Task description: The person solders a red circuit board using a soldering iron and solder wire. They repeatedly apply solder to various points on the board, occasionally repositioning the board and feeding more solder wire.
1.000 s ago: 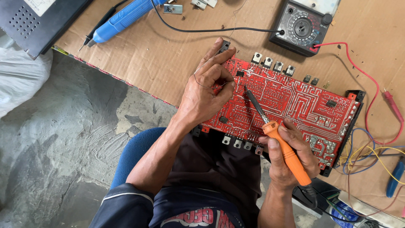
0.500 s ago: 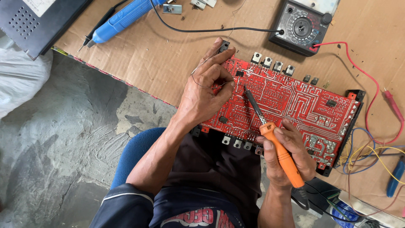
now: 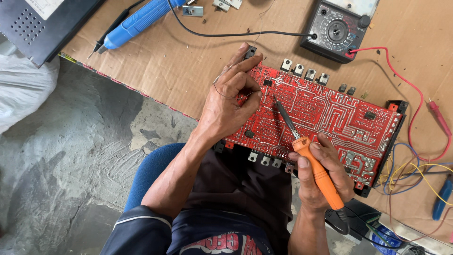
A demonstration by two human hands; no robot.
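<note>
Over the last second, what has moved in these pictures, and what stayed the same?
Very little moved. The right hand slid slightly toward the left hand, carrying the orange-handled soldering iron; its tip remains on the red circuit board. The left hand kept its place at the board's near-left corner, its fingers pinching a thin wire. The board, the multimeter and the blue tool stayed put.

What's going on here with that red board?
A person is soldering on a red circuit board that lies on a sheet of cardboard. The right hand grips an orange-handled soldering iron, its tip down on the board. The left hand rests on the board's edge and pinches a thin wire close to that tip. A dial meter with a red lead sits behind the board, and a blue tool lies off to the side.
</note>
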